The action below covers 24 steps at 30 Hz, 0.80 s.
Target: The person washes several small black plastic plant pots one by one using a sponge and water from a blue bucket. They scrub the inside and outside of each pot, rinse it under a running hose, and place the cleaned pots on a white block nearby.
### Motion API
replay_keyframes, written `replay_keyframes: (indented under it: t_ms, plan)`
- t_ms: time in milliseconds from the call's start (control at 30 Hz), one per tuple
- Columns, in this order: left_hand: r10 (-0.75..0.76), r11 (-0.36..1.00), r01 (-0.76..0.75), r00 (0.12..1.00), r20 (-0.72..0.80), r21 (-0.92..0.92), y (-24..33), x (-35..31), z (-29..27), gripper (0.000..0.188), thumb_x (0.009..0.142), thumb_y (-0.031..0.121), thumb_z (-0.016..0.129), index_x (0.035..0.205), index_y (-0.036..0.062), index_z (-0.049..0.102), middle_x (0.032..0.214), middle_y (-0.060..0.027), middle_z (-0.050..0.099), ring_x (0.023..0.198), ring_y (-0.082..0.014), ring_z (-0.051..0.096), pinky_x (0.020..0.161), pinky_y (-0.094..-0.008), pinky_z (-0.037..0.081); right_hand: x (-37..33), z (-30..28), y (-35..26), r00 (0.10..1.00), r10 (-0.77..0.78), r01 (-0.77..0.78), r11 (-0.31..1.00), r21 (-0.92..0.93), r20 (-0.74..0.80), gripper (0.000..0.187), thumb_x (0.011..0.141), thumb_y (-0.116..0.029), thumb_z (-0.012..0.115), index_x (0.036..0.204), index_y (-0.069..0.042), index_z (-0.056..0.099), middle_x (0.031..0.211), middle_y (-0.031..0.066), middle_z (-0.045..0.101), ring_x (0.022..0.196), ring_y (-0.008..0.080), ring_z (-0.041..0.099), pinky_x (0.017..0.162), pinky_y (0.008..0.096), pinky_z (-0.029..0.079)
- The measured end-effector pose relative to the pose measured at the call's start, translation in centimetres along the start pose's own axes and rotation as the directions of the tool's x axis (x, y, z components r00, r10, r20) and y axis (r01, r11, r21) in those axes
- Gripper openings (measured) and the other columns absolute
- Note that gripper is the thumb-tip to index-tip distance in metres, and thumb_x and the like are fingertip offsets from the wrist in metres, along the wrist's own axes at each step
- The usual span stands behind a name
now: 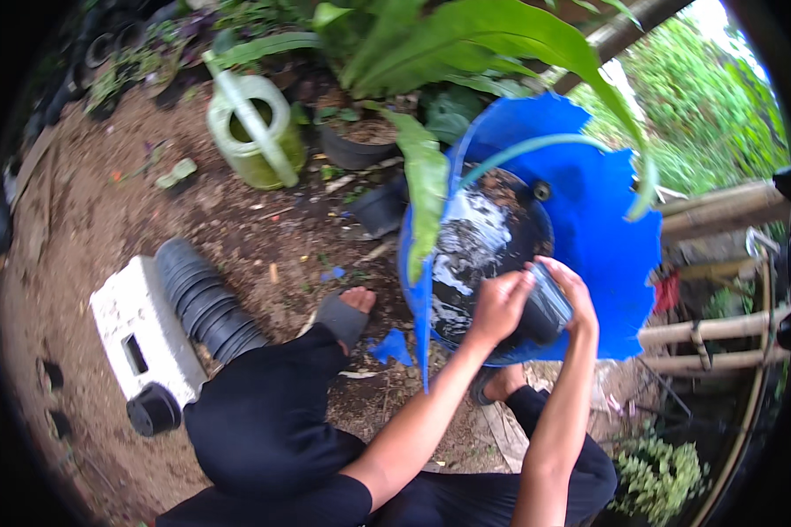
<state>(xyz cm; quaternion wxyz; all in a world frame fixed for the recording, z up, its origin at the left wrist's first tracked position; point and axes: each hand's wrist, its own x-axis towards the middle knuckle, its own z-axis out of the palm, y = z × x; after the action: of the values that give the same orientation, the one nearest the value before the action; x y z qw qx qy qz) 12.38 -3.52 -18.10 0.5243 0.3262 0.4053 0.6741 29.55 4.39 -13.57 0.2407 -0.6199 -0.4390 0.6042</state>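
left hand (499,303) and right hand (573,294) both clasp small dark plastic nursery pot (545,307) over cut blue plastic barrel (589,211) of dark soil; best keep pot level, grip firm, scoop over barrel.

No packages, labels, signs, screens

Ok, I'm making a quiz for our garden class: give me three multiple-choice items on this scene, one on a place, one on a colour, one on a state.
1. Where does the stack of black pots lie?
A. on the ground beside the white block
B. inside the drum
C. on a shelf

2. What colour is the watering can?
A. red
B. pale green
C. black

3. How is the small dark pot held?
A. by no hand
B. by one hand
C. between the left hand and right hand

Key:
1 A, it lies against the block.
2 B, its body is pale green.
3 C, both hands grip it over the blue drum.
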Motion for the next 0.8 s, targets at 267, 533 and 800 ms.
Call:
replay_keyframes:
  t_ms: [267, 533, 800]
  plan:
    - [-0.563, 0.68, 0.238, 0.775, -0.286, -0.693, -2.3, 0.9, -0.2, 0.037, 0.11, 0.029, 0.053, 0.114, -0.0037, 0.07, 0.111, -0.0139, 0.074, 0.098, -0.0219, 0.073, 0.092, -0.0367, 0.058, -1.1, 5.5, 4.5, 0.909, -0.112, 0.335, 0.77, 0.543, -0.402, 0.037, 0.111, -0.024, 0.046, 0.137, -0.003, 0.06, 0.129, 0.0119, 0.07, 0.115, 0.0237, 0.069, 0.102, 0.0378, 0.055]
    - [-0.481, 0.711, 0.044, 0.758, -0.44, -0.701, -2.6, 1.3, -0.8, 0.037, 0.113, 0.028, 0.046, 0.111, -0.0026, 0.065, 0.107, -0.0108, 0.072, 0.093, -0.0187, 0.07, 0.085, -0.034, 0.057, -1.8, 10.8, 8.2, 0.681, -0.351, 0.385, 0.918, -0.093, -0.643, 0.032, 0.111, -0.025, 0.054, 0.128, -0.001, 0.066, 0.101, 0.0054, 0.071, 0.085, 0.0126, 0.068, 0.071, 0.0279, 0.056]
    - [-0.107, 0.99, 0.14, 0.81, -0.576, 0.013, -3.7, 0.8, -0.8, 0.024, 0.109, 0.018, 0.055, 0.117, -0.0041, 0.053, 0.101, -0.0153, 0.069, 0.089, -0.0171, 0.065, 0.081, -0.0339, 0.051, 8.7, 5.0, 13.8, 0.929, 0.205, -0.176, 0.977, 0.122, -0.307, 0.031, 0.106, -0.037, 0.059, 0.108, -0.007, 0.068, 0.087, 0.0069, 0.07, 0.071, 0.0148, 0.063, 0.058, 0.0307, 0.051]
